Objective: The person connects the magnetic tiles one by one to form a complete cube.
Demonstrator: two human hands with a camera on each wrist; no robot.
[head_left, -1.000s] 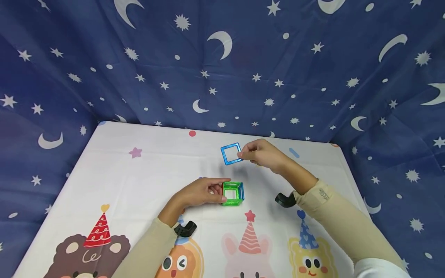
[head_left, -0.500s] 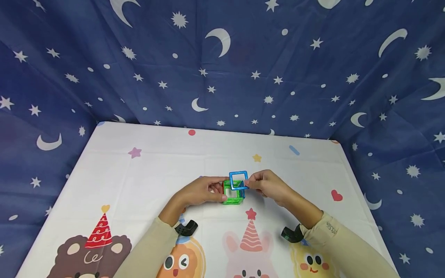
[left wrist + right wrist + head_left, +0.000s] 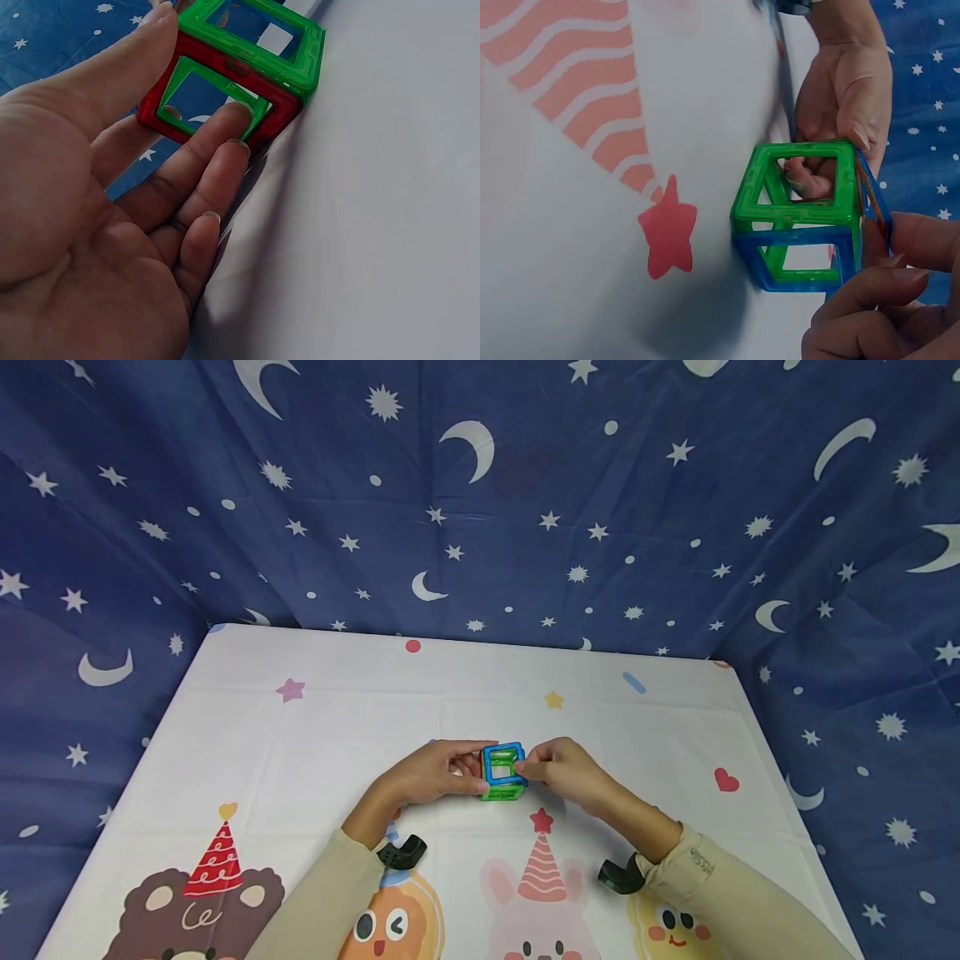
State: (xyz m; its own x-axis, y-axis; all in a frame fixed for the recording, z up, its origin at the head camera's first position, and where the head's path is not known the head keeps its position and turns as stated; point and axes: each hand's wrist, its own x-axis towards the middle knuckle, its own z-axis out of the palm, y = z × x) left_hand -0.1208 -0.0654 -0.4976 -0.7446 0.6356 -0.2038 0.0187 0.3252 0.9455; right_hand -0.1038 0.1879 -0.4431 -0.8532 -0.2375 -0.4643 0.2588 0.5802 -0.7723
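A small cube of magnetic tiles (image 3: 504, 793) stands on the table. In the left wrist view its red tile (image 3: 225, 66) faces the palm, beside a green tile (image 3: 304, 64). My left hand (image 3: 431, 774) grips the cube from the left, with thumb and index finger at opposite sides and other fingertips by the red tile. A loose blue square tile (image 3: 505, 781) lies over the cube's top; my right hand (image 3: 573, 772) pinches its right edge. The right wrist view shows this blue tile (image 3: 873, 187) slightly tilted along the cube, whose side has another blue tile (image 3: 795, 237).
The white tablecloth (image 3: 360, 710) carries printed stars, a heart and party-hat animals. A dark blue curtain (image 3: 337, 485) with moons and stars surrounds the table's back and sides. Black wrist devices (image 3: 402, 852) sit at both sleeves.
My right hand has brought the blue square tile down and toward me from behind the cube onto its top. The left hand has kept its grip on the cube, nearly still.
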